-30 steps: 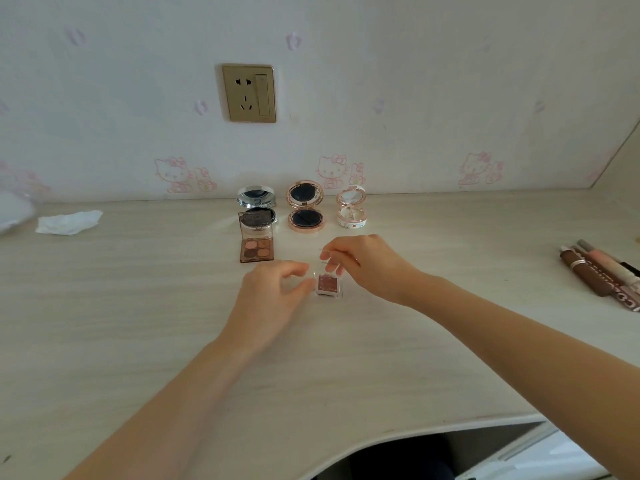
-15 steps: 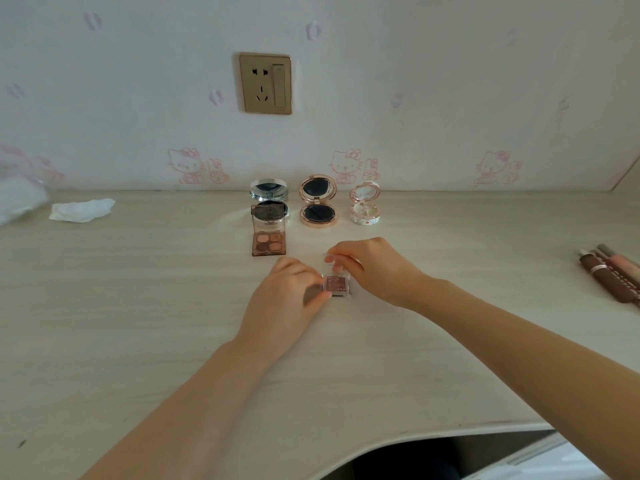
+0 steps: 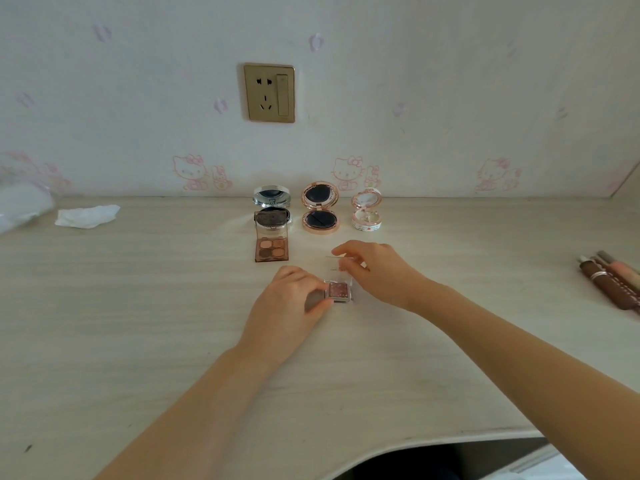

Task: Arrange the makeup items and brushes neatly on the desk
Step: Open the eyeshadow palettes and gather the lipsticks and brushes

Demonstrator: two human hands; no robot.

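Observation:
A small clear case with a single pink eyeshadow pan (image 3: 339,291) lies on the pale wooden desk (image 3: 138,323). My left hand (image 3: 287,306) pinches its left side. My right hand (image 3: 377,271) pinches the raised clear lid (image 3: 341,263) above the pan. Behind stand an open four-pan brown palette (image 3: 272,249), a silver round compact (image 3: 272,211), a rose-gold round compact (image 3: 319,209) and a small white compact (image 3: 366,213), all open against the wall.
Brown and pink pens or brushes (image 3: 613,282) lie at the right edge. A crumpled white tissue (image 3: 86,216) sits at the back left, with a blurred white object (image 3: 20,209) beyond it. The desk's curved front edge (image 3: 415,441) runs lower right.
My left hand moved right and took hold of the small case's side. My right hand raised the clear lid higher. The camera shifted slightly.

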